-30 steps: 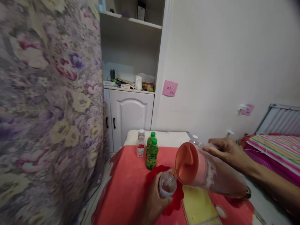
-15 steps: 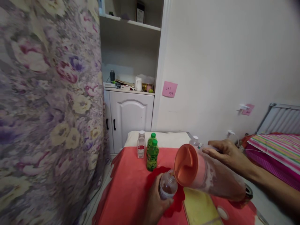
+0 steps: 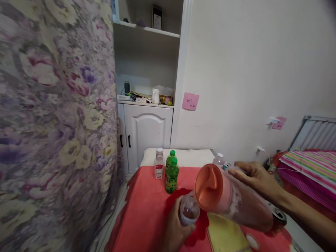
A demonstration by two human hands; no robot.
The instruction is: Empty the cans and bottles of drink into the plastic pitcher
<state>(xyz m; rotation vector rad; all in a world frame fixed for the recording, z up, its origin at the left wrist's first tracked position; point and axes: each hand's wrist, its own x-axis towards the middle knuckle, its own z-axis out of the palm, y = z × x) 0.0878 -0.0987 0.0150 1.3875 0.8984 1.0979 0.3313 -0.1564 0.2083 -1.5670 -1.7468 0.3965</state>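
Grips a clear bottle (image 3: pixel 189 211) in the left hand (image 3: pixel 176 224), curled around its side, over a red mat (image 3: pixel 202 225). Holds a pitcher (image 3: pixel 248 203) by its handle (image 3: pixel 237 170) in the right hand (image 3: pixel 258 177), tipped nearly sideways, with its orange lid (image 3: pixel 208 187) at the bottle's mouth (image 3: pixel 191 196) (touching or just apart, cannot tell).

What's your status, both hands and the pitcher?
Left hand holding clear bottle. Right hand holding pitcher, tipped toward bottle; orange lid close at its mouth, contact unclear. Two green-capped bottles beyond, not between.
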